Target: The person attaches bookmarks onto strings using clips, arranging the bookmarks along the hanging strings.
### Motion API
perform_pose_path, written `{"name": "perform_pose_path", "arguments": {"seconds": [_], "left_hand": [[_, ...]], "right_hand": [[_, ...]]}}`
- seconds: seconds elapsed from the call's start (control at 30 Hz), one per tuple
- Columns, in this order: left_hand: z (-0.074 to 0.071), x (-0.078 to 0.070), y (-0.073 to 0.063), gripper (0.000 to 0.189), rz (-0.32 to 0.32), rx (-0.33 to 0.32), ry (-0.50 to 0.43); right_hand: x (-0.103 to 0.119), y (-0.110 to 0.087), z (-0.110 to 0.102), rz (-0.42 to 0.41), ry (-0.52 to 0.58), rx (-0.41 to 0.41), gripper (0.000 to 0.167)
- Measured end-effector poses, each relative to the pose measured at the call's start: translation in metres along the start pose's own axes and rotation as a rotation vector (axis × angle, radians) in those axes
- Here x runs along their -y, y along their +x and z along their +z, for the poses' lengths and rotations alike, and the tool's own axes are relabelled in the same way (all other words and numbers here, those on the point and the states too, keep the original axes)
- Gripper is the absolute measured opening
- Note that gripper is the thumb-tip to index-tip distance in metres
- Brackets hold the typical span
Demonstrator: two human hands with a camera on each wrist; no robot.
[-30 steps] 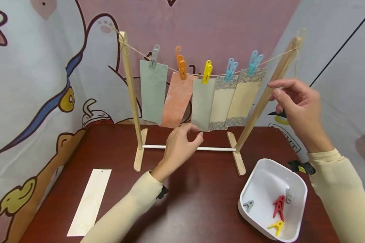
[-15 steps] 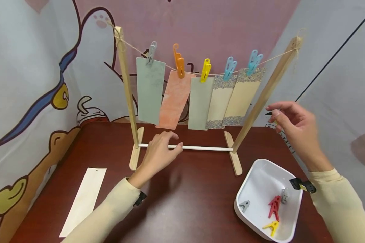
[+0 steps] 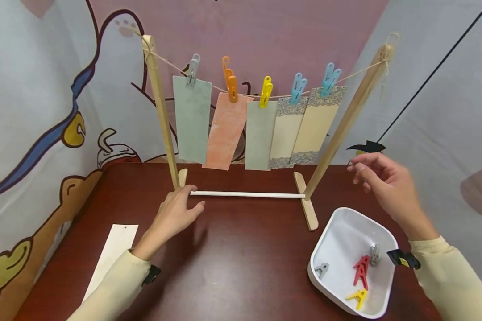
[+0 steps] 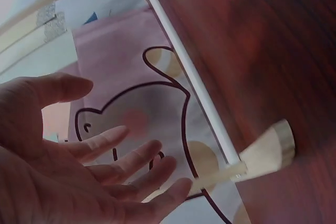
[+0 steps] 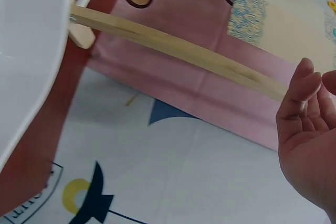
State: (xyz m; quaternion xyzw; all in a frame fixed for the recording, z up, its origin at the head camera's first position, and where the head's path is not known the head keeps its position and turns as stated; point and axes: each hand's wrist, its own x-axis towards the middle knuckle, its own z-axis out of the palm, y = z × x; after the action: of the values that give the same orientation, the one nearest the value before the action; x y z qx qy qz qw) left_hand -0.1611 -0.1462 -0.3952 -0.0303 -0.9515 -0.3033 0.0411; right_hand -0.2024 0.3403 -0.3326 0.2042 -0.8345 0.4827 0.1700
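My left hand (image 3: 172, 214), fingers spread and thumb apart, hovers by the left foot of the wooden rack (image 3: 347, 120), near one end of its white rod (image 3: 247, 194). In the left wrist view its palm holds nothing. My right hand (image 3: 389, 191) is raised right of the rack and above a white tub (image 3: 337, 236), fingers loosely bent; nothing shows in its grasp in the right wrist view. On the rack's string hang several paper cards, among them an orange card (image 3: 226, 133), clipped by clothespins such as a yellow clothespin (image 3: 266, 91).
A cream card (image 3: 112, 249) with a small hole lies at the table's left, partly under my left forearm. Inside the tub are a red clothespin (image 3: 361, 271), a yellow clothespin (image 3: 358, 298) and grey ones. A patterned cloth wall (image 3: 265, 31) stands behind the table.
My left hand has moved left from below the hanging cards to the rack's left foot. My right hand has come down from beside the right post. The hanging cards keep their places.
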Motion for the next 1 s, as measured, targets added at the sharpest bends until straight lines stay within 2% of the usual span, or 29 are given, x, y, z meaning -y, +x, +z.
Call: {"name": "perform_pose_path", "arguments": {"seconds": [0.1,0.33,0.5,0.73,0.87,1.0], "left_hand": [[-0.003,0.007,-0.004,0.056,-0.023,0.018,0.017],[-0.006,0.030,-0.013,0.057,-0.048,0.012,0.060],[-0.010,0.050,-0.021,0.057,-0.074,0.000,0.081],[-0.018,0.075,-0.030,0.065,-0.167,0.015,0.115],[-0.020,0.084,-0.033,0.067,-0.193,0.014,0.132],[-0.021,0.089,-0.034,0.067,-0.204,0.010,0.145]], "right_hand": [[-0.008,-0.009,0.003,0.017,-0.012,0.051,0.018],[-0.027,-0.035,0.007,0.084,-0.040,0.147,0.012],[-0.040,-0.049,0.012,0.118,-0.100,0.264,0.014],[-0.050,-0.057,0.025,0.216,-0.161,0.430,0.009],[-0.052,-0.061,0.027,0.238,-0.138,0.506,0.006],[-0.058,-0.067,0.027,0.200,-0.070,0.606,0.002]]}}
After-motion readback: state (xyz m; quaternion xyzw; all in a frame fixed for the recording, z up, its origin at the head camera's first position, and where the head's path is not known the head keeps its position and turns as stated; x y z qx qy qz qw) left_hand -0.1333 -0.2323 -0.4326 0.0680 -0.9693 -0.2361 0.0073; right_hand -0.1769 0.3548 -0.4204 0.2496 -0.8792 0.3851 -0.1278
